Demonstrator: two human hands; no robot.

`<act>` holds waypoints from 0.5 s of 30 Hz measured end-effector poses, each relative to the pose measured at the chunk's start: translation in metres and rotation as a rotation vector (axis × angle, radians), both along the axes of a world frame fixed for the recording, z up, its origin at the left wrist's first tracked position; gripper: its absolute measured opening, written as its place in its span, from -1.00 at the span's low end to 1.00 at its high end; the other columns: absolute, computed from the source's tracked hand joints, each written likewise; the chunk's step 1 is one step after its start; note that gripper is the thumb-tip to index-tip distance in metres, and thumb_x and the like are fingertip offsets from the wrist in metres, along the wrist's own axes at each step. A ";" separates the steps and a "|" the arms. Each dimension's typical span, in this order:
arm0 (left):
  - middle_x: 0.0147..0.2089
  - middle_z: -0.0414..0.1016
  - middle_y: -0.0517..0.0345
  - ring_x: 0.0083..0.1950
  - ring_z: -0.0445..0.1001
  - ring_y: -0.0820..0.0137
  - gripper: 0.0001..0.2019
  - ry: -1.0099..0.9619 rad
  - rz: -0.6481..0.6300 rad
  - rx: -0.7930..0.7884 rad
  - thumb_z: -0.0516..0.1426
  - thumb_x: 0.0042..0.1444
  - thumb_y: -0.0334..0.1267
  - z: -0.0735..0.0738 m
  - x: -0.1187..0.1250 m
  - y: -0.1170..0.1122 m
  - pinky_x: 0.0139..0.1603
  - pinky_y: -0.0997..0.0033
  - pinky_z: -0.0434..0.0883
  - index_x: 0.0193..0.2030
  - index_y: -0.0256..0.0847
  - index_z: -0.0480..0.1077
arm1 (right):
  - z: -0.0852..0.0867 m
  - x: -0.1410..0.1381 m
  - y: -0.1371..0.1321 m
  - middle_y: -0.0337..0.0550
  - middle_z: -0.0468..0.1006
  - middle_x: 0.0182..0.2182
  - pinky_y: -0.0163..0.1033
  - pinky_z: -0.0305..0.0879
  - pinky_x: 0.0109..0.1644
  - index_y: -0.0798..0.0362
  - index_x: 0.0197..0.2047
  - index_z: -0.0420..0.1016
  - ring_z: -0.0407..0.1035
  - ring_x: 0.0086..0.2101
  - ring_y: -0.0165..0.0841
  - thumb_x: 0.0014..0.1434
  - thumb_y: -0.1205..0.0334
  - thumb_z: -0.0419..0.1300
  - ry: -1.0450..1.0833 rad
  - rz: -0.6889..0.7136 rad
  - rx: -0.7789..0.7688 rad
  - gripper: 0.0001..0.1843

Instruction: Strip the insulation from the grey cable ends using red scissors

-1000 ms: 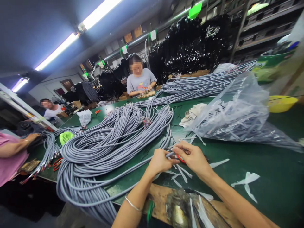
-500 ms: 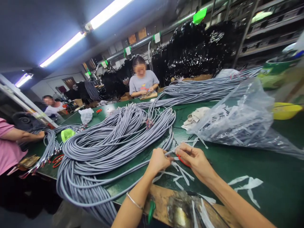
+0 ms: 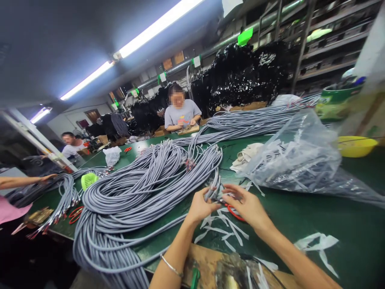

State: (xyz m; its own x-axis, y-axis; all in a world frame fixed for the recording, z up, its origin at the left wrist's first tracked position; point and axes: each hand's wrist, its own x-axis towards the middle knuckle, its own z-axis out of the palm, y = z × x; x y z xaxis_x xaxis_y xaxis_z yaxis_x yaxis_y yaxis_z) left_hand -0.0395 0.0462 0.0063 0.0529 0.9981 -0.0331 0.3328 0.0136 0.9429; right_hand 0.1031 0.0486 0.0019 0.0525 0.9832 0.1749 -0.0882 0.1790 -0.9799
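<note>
Grey cables [image 3: 156,188] lie looped in a large coil on the green table. My left hand [image 3: 201,206] is at the near right end of the coil, its fingers curled around a grey cable [image 3: 208,195] and the thumb held out. My right hand [image 3: 248,206] is just to the right, open, with fingers and thumb apart. Red-handled scissors [image 3: 236,213] lie beneath and beside my right fingers; their blades are mostly hidden. Torn white strips [image 3: 224,224] are scattered on the table below my hands.
A clear plastic bag [image 3: 297,160] full of scraps lies at the right, by a crumpled cloth [image 3: 246,155]. Nearest me is a wooden board [image 3: 204,257] with a green-handled tool [image 3: 195,277]. A co-worker [image 3: 182,110] sits across the table; another person's arm [image 3: 27,181] reaches in at left.
My right fingers have spread and come away from the cable they pinched. My left thumb has opened out, and the cable end has shifted toward the coil. The view has tilted slightly.
</note>
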 end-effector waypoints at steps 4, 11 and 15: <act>-0.67 0.06 0.48 -0.66 -0.06 0.64 -0.32 -0.152 -0.121 -0.043 0.06 -0.37 -0.58 0.005 0.004 -0.006 -0.62 0.61 -0.03 0.06 -0.37 0.29 | -0.002 -0.011 -0.003 -0.08 0.60 -0.34 -0.14 0.43 -0.24 0.04 -0.35 0.55 0.48 -0.28 -0.21 -0.28 0.16 0.24 -0.032 0.113 0.030 -0.67; -0.79 0.06 0.56 -0.78 -0.07 0.66 -0.49 -0.316 -0.095 -0.176 0.16 -0.31 -0.33 0.009 0.005 -0.006 -0.72 0.63 -0.12 -0.09 -0.27 0.27 | -0.004 -0.007 -0.003 -0.12 0.60 -0.50 -0.11 0.44 -0.27 0.03 -0.51 0.55 0.49 -0.43 -0.23 -0.17 0.14 0.15 -0.168 0.103 0.090 -0.80; -0.80 0.14 0.45 -0.80 -0.05 0.69 -0.74 -0.300 -0.016 -0.161 0.22 -0.33 -0.18 0.010 0.004 -0.005 -0.74 0.63 -0.14 -0.50 -0.26 0.27 | -0.002 -0.005 -0.004 -0.15 0.58 -0.54 -0.15 0.39 -0.32 0.00 -0.55 0.54 0.45 -0.49 -0.25 -0.15 0.18 0.13 -0.294 0.057 0.122 -0.83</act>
